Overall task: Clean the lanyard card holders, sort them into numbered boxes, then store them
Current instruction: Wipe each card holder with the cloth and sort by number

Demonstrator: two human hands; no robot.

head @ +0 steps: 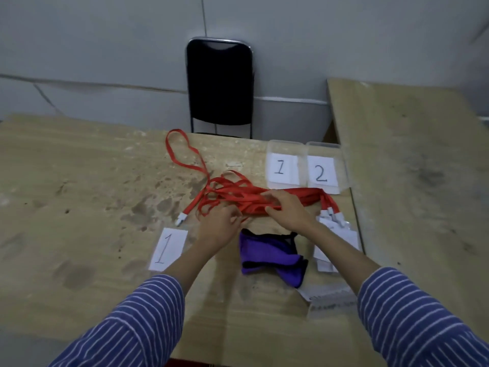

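A tangle of red lanyards (232,193) lies across the middle of the table. My left hand (219,226) pinches straps at the tangle's near edge. My right hand (287,209) grips a bundle of the red straps from above. White clips and clear card holders (334,226) lie in a pile to the right of my right hand. One card holder marked 1 (168,249) lies flat to the left, near a loose white clip (181,221). Two clear boxes stand at the back right, labelled 1 (283,165) and 2 (324,169).
A purple cloth (267,254) lies between my forearms. A clear bag with paper (328,298) sits at the near right edge. A black chair (219,83) stands behind the stained wooden table (79,181). A wooden board (410,154) leans at the right.
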